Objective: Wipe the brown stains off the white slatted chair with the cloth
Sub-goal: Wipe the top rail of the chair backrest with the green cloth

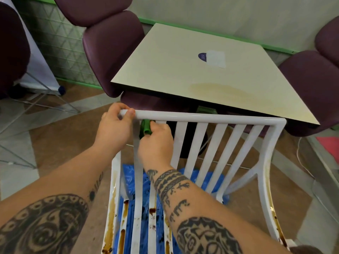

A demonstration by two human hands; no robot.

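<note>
Cloth point(146, 128) is sitting bunched in the right hand point(156, 143), fingers curling round it, just under the top rail of the white slatted chair point(211, 118). Meanwhile the left hand point(114, 127) is gripping the rail's corner, brown stains point(110, 222) streaking the seat.

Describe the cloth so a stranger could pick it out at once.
Start at the white slatted chair before the table. Just under its top rail, near the left end, the right hand grips the cloth. It is the only green thing among the white slats.
</note>
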